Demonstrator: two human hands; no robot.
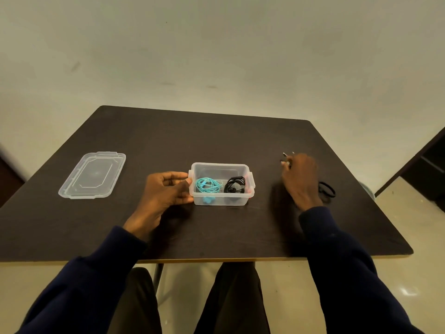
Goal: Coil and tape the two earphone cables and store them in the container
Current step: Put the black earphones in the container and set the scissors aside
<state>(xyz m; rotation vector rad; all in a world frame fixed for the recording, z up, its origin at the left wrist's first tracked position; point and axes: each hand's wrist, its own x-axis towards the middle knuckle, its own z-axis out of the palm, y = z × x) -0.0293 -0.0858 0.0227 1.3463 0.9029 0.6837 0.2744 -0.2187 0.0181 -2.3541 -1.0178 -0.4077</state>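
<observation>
A clear plastic container (pixel 243 201) stands open at the table's middle. Inside it lie a coiled teal earphone cable (pixel 207 185) on the left and a coiled black earphone cable (pixel 234 185) on the right. My left hand (pixel 166 191) rests against the container's left end, its thumb and fingertips touching the rim, its fingers loosely curled. My right hand (pixel 301 179) is blurred, palm down, over a pair of scissors (pixel 327 190) on the table to the right of the container. Black handle loops show by my wrist and thin tips beyond my fingers. The grip is hidden.
The container's clear lid (pixel 92 175) lies flat at the table's left. The dark table (pixel 216 141) has its front edge just above my knees. Dark furniture stands off the right side. A plain wall rises behind the table.
</observation>
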